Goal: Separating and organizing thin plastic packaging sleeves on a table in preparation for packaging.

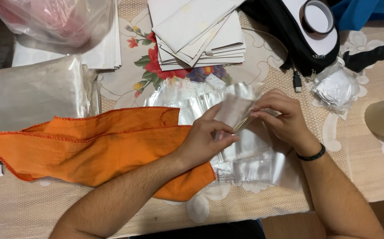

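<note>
Both hands are holding a small clear bag (236, 113); more clear bags (249, 161) are lying underneath, and a pink-filled bag (55, 20) is sitting at 11 o'clock.

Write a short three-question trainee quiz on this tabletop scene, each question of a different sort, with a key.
1. True or false: both hands hold one clear plastic bag above the pile of clear bags.
2. Which lies under the left forearm? A) blue folder B) orange cloth C) tape roll
3. Fill in: the right hand wears a black ____ at the wrist.

Key: 1 true. The left hand pinches it too. 2 B. 3 band.
</note>
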